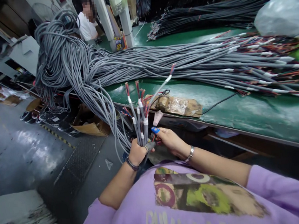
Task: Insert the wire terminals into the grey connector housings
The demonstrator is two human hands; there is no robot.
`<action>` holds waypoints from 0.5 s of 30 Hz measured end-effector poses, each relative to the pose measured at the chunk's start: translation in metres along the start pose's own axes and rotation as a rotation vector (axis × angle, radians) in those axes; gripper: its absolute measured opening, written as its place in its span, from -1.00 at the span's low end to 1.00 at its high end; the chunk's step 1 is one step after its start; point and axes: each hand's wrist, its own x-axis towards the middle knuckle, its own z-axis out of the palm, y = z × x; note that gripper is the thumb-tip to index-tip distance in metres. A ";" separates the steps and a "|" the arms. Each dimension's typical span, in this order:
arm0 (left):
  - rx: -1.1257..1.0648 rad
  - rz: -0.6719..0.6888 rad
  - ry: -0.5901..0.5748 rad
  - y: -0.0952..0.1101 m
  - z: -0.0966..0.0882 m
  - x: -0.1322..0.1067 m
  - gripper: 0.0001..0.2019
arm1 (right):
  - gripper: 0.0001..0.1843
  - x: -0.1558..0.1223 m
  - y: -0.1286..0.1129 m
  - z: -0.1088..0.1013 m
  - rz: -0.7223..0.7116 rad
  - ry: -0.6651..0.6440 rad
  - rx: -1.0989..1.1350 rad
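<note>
My left hand [138, 152] is wrapped round a bunch of grey cables [141, 127], whose ends point up and away from me. White tape bands the cable ends, and thin red, blue and brown wires stick out beyond it. A dark covering shows on the left thumb. Just to the right of the bunch, my right hand [169, 140] is closed in a pinch, with blue covering a fingertip. Thin wires show at its fingertips, seemingly of one cable in the bunch. The grip itself is small and partly hidden.
A thick pile of grey cables [144, 61] lies along the green table [234, 118] and hangs over its left end. Near the edge is a taped cardboard piece [183, 105]. Darker cables [209, 14] lie behind. A person [87, 23] sits beyond; an open carton [91, 123] stands below.
</note>
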 end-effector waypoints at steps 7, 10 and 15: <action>-0.042 0.054 0.028 -0.004 -0.010 0.002 -0.70 | -0.54 -0.012 -0.001 -0.009 0.025 -0.268 0.137; -0.017 0.066 -0.002 -0.004 -0.010 0.001 -0.69 | -0.59 -0.013 -0.002 -0.008 -0.001 -0.243 0.037; -0.012 0.082 -0.005 -0.002 -0.009 0.001 -0.69 | -0.73 -0.009 -0.002 -0.008 -0.051 -0.132 -0.035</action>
